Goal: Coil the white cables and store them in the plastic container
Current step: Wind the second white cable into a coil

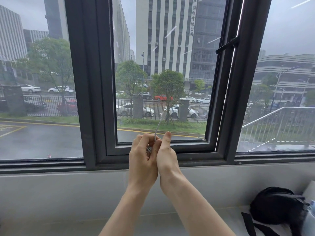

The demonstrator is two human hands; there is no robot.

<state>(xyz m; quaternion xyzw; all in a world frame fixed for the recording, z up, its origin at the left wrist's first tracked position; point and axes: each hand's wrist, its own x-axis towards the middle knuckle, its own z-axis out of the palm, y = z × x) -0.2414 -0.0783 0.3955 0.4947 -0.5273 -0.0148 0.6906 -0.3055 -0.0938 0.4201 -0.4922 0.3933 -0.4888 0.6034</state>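
Both hands are raised together in front of the window. My left hand (pixel 142 159) is curled around a small bundle of white cable (pixel 157 128), most of it hidden inside the fingers. My right hand (pixel 166 155) presses against the left, thumb up, pinching the same cable. A short free end rises from between the hands and ends in a white plug near the glass. No plastic container is in view.
A dark-framed window (pixel 95 99) fills the view, with a handle (pixel 226 45) at upper right. Below it runs a grey sill and ledge (pixel 68 193). A black bag with straps (pixel 276 210) lies at the lower right.
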